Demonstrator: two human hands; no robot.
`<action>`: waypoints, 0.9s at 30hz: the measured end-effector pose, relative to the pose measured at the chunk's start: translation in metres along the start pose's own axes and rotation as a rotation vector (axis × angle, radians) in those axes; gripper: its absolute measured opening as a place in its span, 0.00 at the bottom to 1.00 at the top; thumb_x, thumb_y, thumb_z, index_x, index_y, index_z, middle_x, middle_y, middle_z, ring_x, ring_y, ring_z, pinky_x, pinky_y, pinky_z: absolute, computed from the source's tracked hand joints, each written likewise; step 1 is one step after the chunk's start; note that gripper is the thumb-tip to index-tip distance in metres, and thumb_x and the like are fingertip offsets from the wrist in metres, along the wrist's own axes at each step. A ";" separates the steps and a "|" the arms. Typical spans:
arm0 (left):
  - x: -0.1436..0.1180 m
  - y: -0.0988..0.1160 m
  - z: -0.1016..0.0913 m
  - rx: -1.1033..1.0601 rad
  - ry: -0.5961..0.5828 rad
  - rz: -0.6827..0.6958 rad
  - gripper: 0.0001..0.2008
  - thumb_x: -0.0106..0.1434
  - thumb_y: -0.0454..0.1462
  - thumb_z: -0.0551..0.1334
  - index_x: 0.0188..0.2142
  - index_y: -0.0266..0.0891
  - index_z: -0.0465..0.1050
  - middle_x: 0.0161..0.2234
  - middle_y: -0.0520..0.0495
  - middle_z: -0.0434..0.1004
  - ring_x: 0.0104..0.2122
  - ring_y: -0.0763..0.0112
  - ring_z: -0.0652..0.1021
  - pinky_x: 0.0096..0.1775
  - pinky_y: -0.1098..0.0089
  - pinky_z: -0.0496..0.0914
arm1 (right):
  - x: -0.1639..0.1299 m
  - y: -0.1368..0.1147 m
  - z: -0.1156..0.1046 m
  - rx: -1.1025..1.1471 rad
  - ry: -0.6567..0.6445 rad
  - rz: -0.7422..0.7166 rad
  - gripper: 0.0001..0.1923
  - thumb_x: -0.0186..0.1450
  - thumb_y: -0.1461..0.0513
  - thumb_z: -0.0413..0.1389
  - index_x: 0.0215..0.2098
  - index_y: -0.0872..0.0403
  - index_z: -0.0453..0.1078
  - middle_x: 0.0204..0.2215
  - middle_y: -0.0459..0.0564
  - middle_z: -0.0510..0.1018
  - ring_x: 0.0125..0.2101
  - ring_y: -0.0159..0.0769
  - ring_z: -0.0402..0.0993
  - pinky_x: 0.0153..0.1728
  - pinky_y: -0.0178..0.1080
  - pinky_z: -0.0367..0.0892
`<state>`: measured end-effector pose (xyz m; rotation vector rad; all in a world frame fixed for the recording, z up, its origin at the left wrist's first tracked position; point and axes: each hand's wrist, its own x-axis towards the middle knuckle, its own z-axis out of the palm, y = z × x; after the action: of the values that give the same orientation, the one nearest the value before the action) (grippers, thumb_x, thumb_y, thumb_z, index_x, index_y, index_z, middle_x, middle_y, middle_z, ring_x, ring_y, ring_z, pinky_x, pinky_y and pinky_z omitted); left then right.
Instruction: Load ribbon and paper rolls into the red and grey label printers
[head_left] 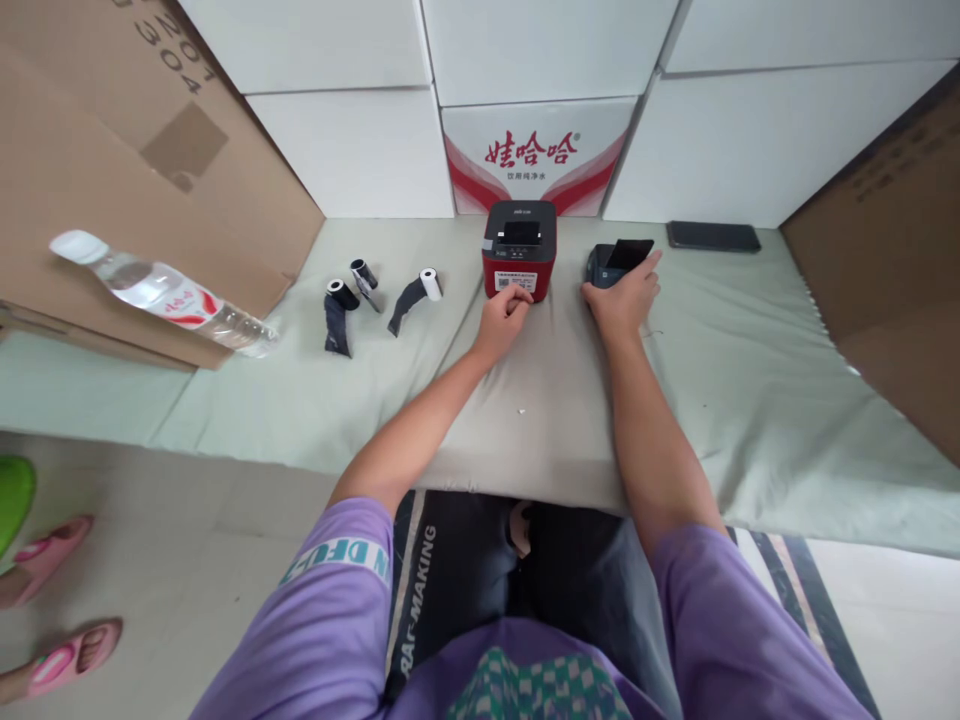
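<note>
A red and black receipt printer (pixel 519 248) stands upright on the cloth in front of me. My left hand (pixel 504 318) is at its lower front, fingers curled together against or just before the red face; whatever they pinch is hidden. To the right, my right hand (pixel 624 295) is closed around a small dark box-shaped device (pixel 600 268), thumb on its left side and fingers on its right. A flat black piece (pixel 630 254) rises at a slant from the top of that device. Left of the printer lie a paper roll (pixel 430 284) and two more small rolls (pixel 343 294), with dark strips trailing from them.
A water bottle (pixel 176 296) is at the left, before a brown carton (pixel 97 180). A dark phone (pixel 713 237) lies at the back right. White boxes (pixel 349 150) line the back, and another carton (pixel 892 240) stands right. Another person's sandalled feet (pixel 67 655) show lower left.
</note>
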<state>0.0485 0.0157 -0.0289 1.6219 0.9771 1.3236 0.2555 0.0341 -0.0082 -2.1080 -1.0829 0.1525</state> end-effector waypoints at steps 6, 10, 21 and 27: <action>0.005 -0.003 -0.003 0.014 0.033 -0.036 0.08 0.65 0.27 0.58 0.33 0.41 0.68 0.20 0.58 0.56 0.21 0.74 0.59 0.30 0.69 0.56 | -0.016 -0.002 -0.006 0.026 -0.009 -0.086 0.62 0.56 0.50 0.65 0.77 0.65 0.40 0.60 0.74 0.68 0.62 0.67 0.64 0.63 0.70 0.60; 0.008 -0.010 -0.002 0.036 0.043 -0.055 0.07 0.67 0.29 0.59 0.34 0.41 0.69 0.21 0.58 0.57 0.22 0.74 0.61 0.31 0.69 0.60 | -0.036 0.003 -0.020 -0.001 -0.078 -0.182 0.64 0.55 0.49 0.65 0.77 0.66 0.37 0.60 0.75 0.68 0.62 0.68 0.64 0.63 0.70 0.59; 0.007 -0.014 -0.006 0.251 -0.272 0.040 0.20 0.76 0.45 0.54 0.59 0.39 0.75 0.63 0.38 0.77 0.64 0.55 0.76 0.68 0.53 0.66 | -0.129 -0.016 -0.035 -0.092 -0.189 -0.364 0.64 0.57 0.53 0.64 0.77 0.67 0.32 0.56 0.74 0.69 0.57 0.64 0.65 0.60 0.65 0.63; 0.008 -0.012 -0.016 0.298 -0.275 0.112 0.22 0.77 0.43 0.49 0.50 0.38 0.81 0.54 0.38 0.83 0.57 0.57 0.80 0.64 0.55 0.70 | -0.156 -0.018 -0.032 -0.062 -0.207 -0.477 0.67 0.57 0.50 0.68 0.78 0.65 0.32 0.58 0.74 0.67 0.58 0.64 0.65 0.61 0.65 0.63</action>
<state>0.0327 0.0295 -0.0355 2.0491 0.9581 1.0231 0.1581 -0.0932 -0.0074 -1.8537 -1.7004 0.1076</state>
